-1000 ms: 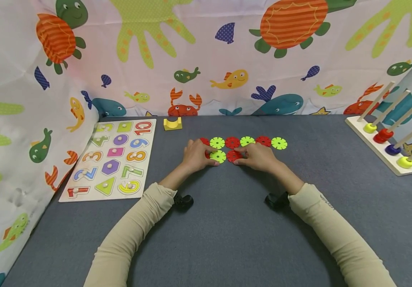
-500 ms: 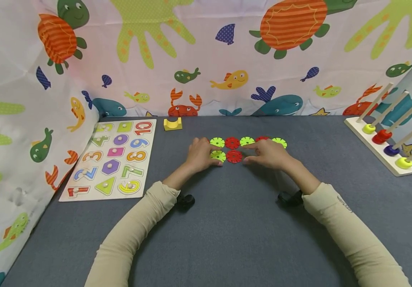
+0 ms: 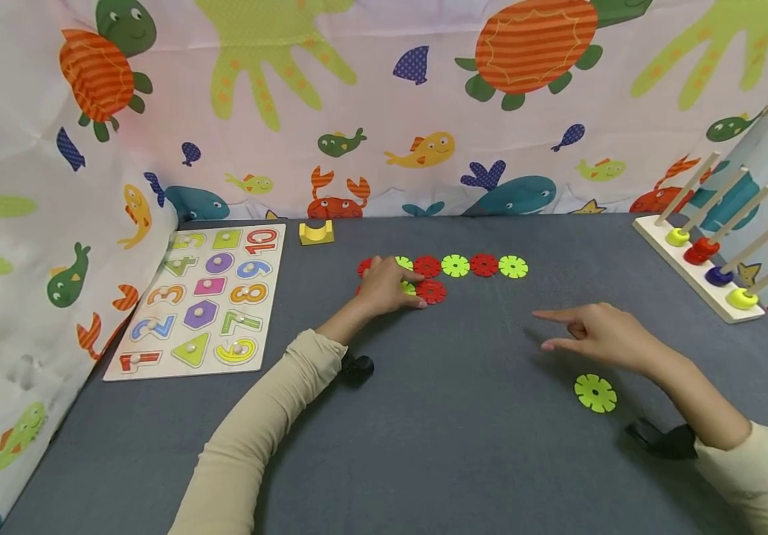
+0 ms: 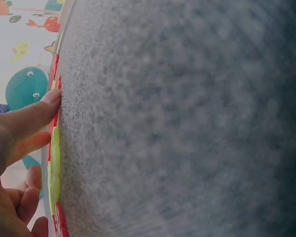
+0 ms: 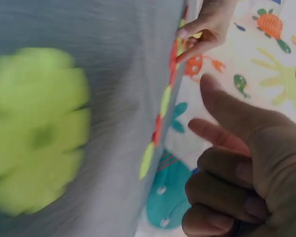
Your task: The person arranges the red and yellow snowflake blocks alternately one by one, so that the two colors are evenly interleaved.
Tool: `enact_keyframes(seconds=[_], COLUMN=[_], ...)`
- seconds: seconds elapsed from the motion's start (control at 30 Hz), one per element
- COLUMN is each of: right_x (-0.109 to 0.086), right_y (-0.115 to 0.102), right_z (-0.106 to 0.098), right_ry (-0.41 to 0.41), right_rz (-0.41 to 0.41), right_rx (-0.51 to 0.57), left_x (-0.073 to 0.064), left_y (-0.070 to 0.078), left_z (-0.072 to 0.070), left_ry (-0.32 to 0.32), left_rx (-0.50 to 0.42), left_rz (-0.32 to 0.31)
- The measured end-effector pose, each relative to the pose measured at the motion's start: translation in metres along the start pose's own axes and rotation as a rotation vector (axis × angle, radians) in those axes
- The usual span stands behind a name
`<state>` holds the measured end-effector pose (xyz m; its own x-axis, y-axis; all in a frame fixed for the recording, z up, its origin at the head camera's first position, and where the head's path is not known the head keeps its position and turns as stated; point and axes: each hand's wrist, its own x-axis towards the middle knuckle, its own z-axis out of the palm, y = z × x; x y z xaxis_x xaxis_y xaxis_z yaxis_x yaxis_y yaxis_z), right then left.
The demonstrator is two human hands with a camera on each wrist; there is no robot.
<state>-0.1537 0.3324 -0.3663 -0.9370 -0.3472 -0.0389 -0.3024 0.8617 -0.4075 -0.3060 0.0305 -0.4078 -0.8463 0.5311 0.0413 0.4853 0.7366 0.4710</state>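
Flat, slotted flower-shaped discs lie on the table in two rows, red and lime green. My left hand [image 3: 386,287] is at the short front row. Its thumb and index fingertip pinch a red disc [image 3: 433,292] at its left side, while the palm hides parts of the discs behind it. A lime disc [image 3: 457,265] and a red disc [image 3: 485,265] lie in the back row. My right hand [image 3: 601,334] is above the table at the right, holding nothing, index finger and thumb extended. A single lime disc [image 3: 595,393] lies just below it.
A number-and-shape puzzle board [image 3: 199,301] lies at the left. Beside its far corner is a small yellow block [image 3: 317,232] with a curved notch. A wooden peg stand [image 3: 694,267] with coloured rings stands at the right. Patterned cloth [image 3: 524,134] hangs behind the table.
My right hand has left the disc rows and moved right, towards the front, near the lone lime disc. My left hand has shifted slightly right, to the red disc.
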Motion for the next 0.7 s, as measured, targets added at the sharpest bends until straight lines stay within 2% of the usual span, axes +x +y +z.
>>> enact_keyframes(seconds=[0.13, 0.27, 0.47, 0.7], right_x=[-0.036, -0.059, -0.068, -0.076], right_y=[0.015, 0.026, 0.034, 0.041], right_z=[0.008, 0.014, 0.02, 0.023], right_ry=[-0.014, -0.066, -0.106, -0.108], right_rz=[-0.028, -0.02, 0.038, 0.067], right_rx=[0.067, 0.099, 0.049, 0.07], left_x=[0.0, 0.0, 0.0, -0.001], left_y=[0.0, -0.002, -0.004, 0.0], left_z=[0.0, 0.001, 0.003, 0.003], left_ry=[0.003, 0.019, 0.037, 0.02], left_rx=[-0.008, -0.001, 0.015, 0.016], left_rz=[-0.001, -0.021, -0.025, -0.018])
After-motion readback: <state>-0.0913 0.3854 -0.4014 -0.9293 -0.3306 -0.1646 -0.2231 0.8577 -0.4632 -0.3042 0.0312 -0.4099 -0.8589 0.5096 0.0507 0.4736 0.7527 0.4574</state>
